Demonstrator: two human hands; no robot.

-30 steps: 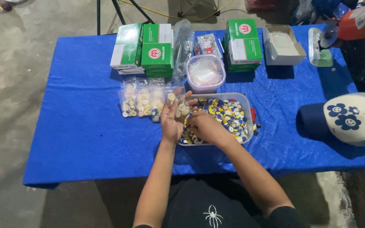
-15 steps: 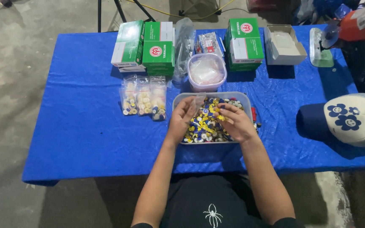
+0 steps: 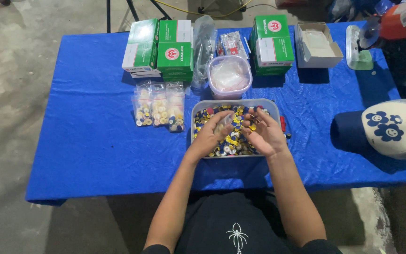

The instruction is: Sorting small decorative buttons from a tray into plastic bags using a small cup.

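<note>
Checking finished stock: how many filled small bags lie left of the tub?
3: side by side on the blue cloth left of the tub, left bag, middle bag, right bag. Others may be hidden underneath.

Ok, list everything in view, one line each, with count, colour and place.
table: one, blue cloth, centre.
clear tub: one, holds small yellow, blue and white discs, front centre.
round lidded tub: one, clear, behind it.
small bags: three, clear, holding discs, left of the clear tub.
green and white boxes: several, in stacks at the back.
open box: one, white, back right.
cap: one, navy and cream with flowers, right edge.
left hand: over the clear tub, fingers curled.
right hand: over the clear tub, beside the left.
</note>
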